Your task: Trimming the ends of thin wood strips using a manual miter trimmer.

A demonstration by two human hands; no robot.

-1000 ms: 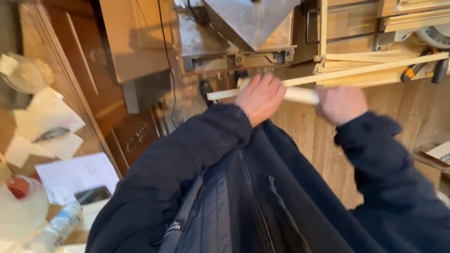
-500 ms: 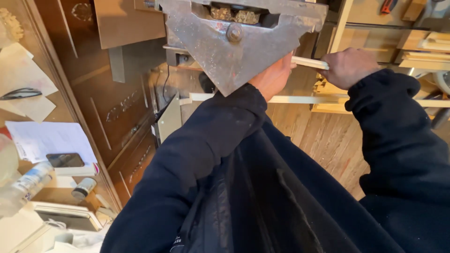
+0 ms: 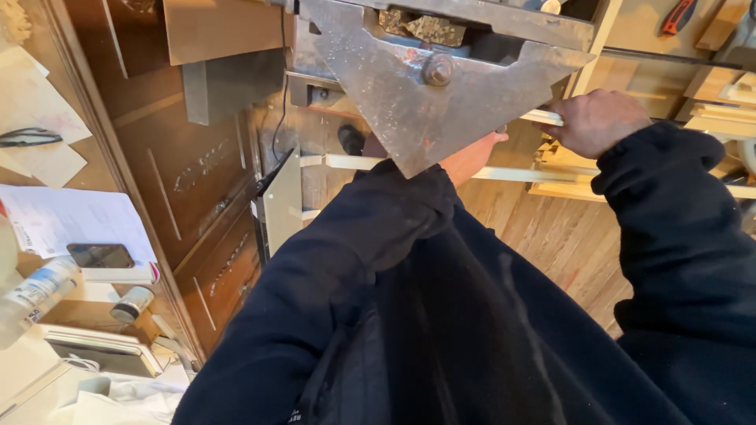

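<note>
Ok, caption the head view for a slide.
Right hand grips a pale wooden strip beside a triangular metal plate; left hand sits beneath it.

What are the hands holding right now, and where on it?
The right hand grips a pale wooden strip near its end. The left hand is mostly hidden behind the triangular metal plate, so its hold cannot be told.

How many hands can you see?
2. The left hand is partly hidden behind the triangular metal plate. The right hand is closed around a pale wooden stick beside the plate.
</note>
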